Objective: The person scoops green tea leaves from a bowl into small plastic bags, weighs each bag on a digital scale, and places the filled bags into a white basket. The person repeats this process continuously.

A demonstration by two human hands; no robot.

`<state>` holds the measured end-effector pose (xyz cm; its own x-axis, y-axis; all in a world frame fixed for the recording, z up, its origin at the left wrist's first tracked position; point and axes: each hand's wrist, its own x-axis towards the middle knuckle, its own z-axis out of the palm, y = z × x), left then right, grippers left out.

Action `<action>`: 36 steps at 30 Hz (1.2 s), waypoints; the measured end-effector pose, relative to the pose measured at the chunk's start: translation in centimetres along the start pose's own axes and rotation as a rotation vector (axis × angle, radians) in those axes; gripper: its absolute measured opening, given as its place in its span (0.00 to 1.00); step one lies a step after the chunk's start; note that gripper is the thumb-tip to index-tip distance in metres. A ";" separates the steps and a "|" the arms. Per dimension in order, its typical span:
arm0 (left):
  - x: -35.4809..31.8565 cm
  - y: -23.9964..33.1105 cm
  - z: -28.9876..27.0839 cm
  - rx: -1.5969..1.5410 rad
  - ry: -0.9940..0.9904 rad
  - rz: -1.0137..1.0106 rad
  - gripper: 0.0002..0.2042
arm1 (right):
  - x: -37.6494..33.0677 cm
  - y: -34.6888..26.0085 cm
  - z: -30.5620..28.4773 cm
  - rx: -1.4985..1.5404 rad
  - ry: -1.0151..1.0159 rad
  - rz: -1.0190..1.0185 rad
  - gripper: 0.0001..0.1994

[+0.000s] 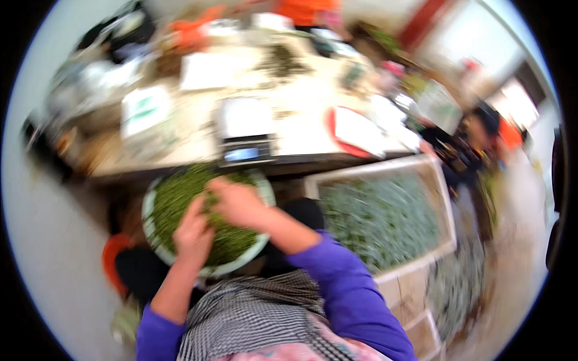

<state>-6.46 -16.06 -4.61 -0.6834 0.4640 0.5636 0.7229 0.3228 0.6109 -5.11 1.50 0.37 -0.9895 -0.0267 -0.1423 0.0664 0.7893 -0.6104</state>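
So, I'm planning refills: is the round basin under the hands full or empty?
Not empty: the basin holds green leafy material that spreads almost to its edge and hides its bottom. How deep it lies, I cannot tell.

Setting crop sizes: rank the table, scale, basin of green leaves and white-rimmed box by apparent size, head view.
Largest to smallest:
1. Table
2. Box and basin: too close to rank, and nearness to the camera may skew them
3. Scale
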 end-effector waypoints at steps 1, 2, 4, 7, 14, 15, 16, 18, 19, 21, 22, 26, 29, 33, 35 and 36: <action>-0.2 -0.5 0.4 0.005 -0.006 -0.032 0.10 | 0.0 -0.6 -0.8 -0.061 0.005 0.008 0.19; 0.0 -0.1 0.4 -0.038 -0.047 -0.111 0.12 | 0.4 0.5 0.2 -0.101 0.081 -0.038 0.17; -0.2 -1.0 0.5 -0.049 0.036 -0.126 0.08 | 0.6 -0.3 -0.6 0.019 0.080 -0.085 0.18; 0.2 -0.9 0.3 -0.104 -0.016 -0.197 0.07 | -0.2 0.2 -1.7 0.307 0.065 -0.097 0.22; -0.1 -0.9 0.8 -0.077 -0.096 -0.271 0.06 | -2.6 -0.7 -1.2 0.150 0.162 -0.065 0.22; -0.3 -1.1 1.1 -0.069 -0.092 -0.224 0.06 | -2.1 -0.2 -0.8 0.126 0.179 -0.029 0.21; -0.7 -1.5 1.4 -0.053 -0.088 -0.181 0.06 | -1.5 0.4 -0.1 0.108 0.193 0.004 0.20; -1.0 -1.6 1.9 -0.051 -0.068 -0.093 0.06 | -1.0 1.2 0.4 0.069 0.252 -0.009 0.19; -1.3 -1.7 1.5 -0.037 -0.045 -0.062 0.06 | -0.9 0.4 0.3 0.031 0.230 -0.022 0.18; -1.3 -0.5 0.8 -0.063 -0.047 -0.040 0.06 | -0.3 -0.5 0.9 -0.061 0.228 -0.030 0.16; -0.5 0.7 0.6 -0.049 -0.109 -0.023 0.07 | -0.3 -0.1 1.1 -0.099 0.262 -0.004 0.18; 0.3 0.3 0.3 -0.036 -0.079 -0.078 0.07 | -1.6 -2.0 -0.2 -0.136 0.241 -0.029 0.14; 0.5 0.0 -0.9 -0.046 -0.022 -0.071 0.09 | -2.3 -2.4 -2.4 0.137 0.235 -0.163 0.20; -0.9 0.2 -1.3 -0.111 -0.017 -0.134 0.09 | -2.3 -2.1 -3.1 -0.059 0.254 -0.060 0.22; -1.5 0.2 -1.1 -0.142 0.017 -0.087 0.09 | -1.3 -2.3 -2.1 -0.130 0.061 0.016 0.21; -1.7 0.5 -0.9 -0.135 -0.002 -0.065 0.09 | -1.1 -2.4 -1.8 -0.168 -0.030 0.063 0.21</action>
<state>-5.00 -17.37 -4.75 -0.7281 0.4473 0.5195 0.6568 0.2382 0.7155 -4.41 0.80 3.39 -0.9795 0.0097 -0.2010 0.1034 0.8814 -0.4610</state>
